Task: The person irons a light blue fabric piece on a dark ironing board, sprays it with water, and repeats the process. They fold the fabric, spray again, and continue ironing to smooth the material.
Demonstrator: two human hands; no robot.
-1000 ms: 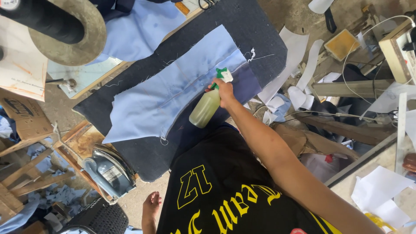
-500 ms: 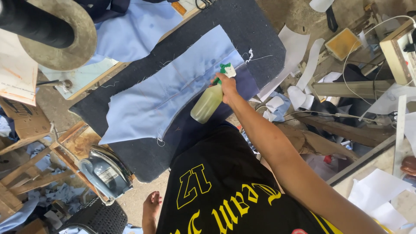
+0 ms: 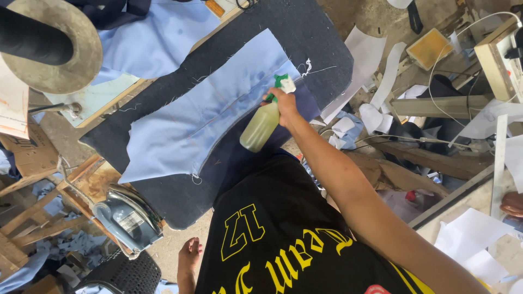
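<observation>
right hand (image 3: pixel 284 102) gripping spray bottle (image 3: pixel 261 124) over light-blue fabric piece (image 3: pixel 210 111) | left hand (image 3: pixel 189 255) at 6 o'clock, fingers loosely open | iron (image 3: pixel 126 218) at 8 o'clock

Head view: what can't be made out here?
- Left hand: not in view, off frame.
- Spray bottle trigger: covered by the right hand; whether it is pressed is unclear.
- Spray mist: too fine to see.
- Iron soleplate: faces away.
</observation>
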